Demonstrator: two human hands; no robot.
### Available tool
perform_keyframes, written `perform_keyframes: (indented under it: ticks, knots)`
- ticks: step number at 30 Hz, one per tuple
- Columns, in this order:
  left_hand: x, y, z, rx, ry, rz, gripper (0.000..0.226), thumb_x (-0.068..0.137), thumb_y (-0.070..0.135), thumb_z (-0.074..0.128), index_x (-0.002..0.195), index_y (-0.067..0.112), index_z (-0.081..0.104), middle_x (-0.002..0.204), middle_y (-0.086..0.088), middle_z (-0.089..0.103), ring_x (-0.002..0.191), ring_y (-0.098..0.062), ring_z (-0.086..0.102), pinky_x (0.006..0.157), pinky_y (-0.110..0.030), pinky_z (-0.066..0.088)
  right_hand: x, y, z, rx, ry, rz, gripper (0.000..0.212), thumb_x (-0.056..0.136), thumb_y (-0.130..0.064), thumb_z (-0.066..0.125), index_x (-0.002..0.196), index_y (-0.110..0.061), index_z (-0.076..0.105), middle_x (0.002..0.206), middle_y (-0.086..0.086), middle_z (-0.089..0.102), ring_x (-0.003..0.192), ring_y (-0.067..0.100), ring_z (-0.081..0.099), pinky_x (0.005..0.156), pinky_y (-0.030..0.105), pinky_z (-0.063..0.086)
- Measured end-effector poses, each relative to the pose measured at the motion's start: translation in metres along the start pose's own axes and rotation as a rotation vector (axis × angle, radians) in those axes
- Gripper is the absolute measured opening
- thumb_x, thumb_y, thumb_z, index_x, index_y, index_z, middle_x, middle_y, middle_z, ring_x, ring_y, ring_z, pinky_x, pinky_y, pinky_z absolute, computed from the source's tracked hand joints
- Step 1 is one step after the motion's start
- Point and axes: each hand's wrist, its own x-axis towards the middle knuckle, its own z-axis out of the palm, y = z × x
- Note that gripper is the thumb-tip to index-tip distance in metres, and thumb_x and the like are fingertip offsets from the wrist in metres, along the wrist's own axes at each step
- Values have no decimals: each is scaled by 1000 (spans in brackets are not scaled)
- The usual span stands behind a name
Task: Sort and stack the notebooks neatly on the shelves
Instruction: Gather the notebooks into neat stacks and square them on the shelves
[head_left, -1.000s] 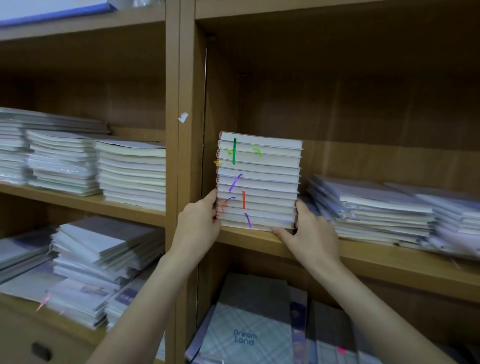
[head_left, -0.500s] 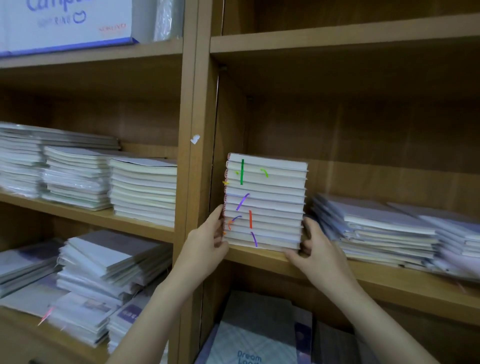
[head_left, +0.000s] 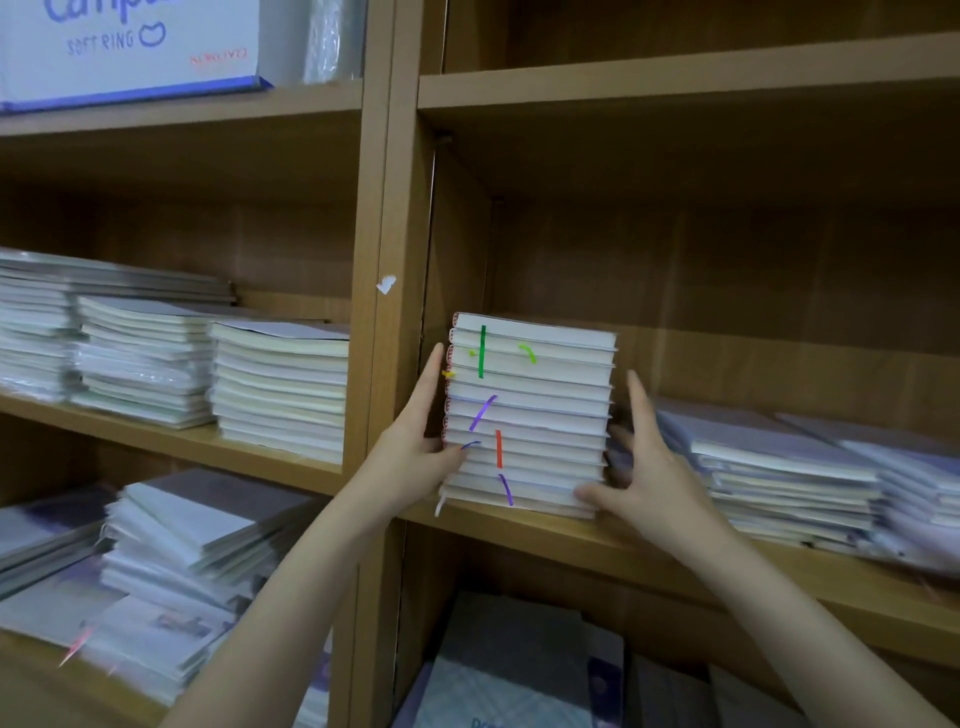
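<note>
A stack of several white notebooks with coloured ribbon markers stands at the left end of the right bay's wooden shelf. My left hand lies flat against the stack's left side, fingers straight and pointing up, thumb on the front edges. On the other side my right hand touches the stack with spread, straight fingers, and its thumb rests on the lowest notebooks at the front. The stack is upright, with its lower notebooks set slightly further left than the upper ones.
A wooden upright stands just left of the stack. A looser pile of notebooks lies close on its right. More piles fill the left bay and the shelf below it. Checked notebooks lie underneath. A Campus box sits top left.
Both hands have slid up from the stack's bottom corners to its sides, and their fingers have straightened. The view has tilted upward. The stack has stayed on the shelf.
</note>
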Motion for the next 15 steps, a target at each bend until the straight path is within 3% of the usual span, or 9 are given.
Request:
perform_keyframes:
  ticks: [3,7,11,13,15]
  knots:
    - [8,11,-5,-78,14,-6,88,89,2,57,140,52,5,128,25,38,128,-15,44,105,-44,40,15,-16,-14,3,46,-82,120,77,-15,76,144,-42,-19,151,-7,31,131,19,43,103,36,38]
    - [24,25,-8,-151,73,-42,77,90,-1,51,145,42,17,140,1,47,124,-17,49,102,-46,44,29,-28,-24,10,5,-119,126,72,-14,80,142,-46,-19,151,-6,31,129,15,42,104,33,35]
    - [34,28,-6,-178,119,-49,69,92,-1,47,144,39,23,130,-1,57,115,-16,55,98,-40,46,29,-22,-25,12,-13,-136,118,72,-17,80,145,-45,-9,152,-8,28,132,17,39,109,38,33]
    - [36,27,-5,-180,121,-48,66,93,-2,45,143,38,27,123,0,60,109,-14,58,91,-35,50,29,-20,-24,40,3,-132,112,72,-17,80,145,-44,-1,148,-6,34,127,18,45,106,42,40]
    - [36,27,-4,-162,115,-34,62,94,-1,44,141,37,30,122,1,59,108,-13,59,84,-30,53,30,-20,-24,43,25,-130,105,74,-16,79,145,-41,5,143,-3,43,119,16,50,100,35,43]
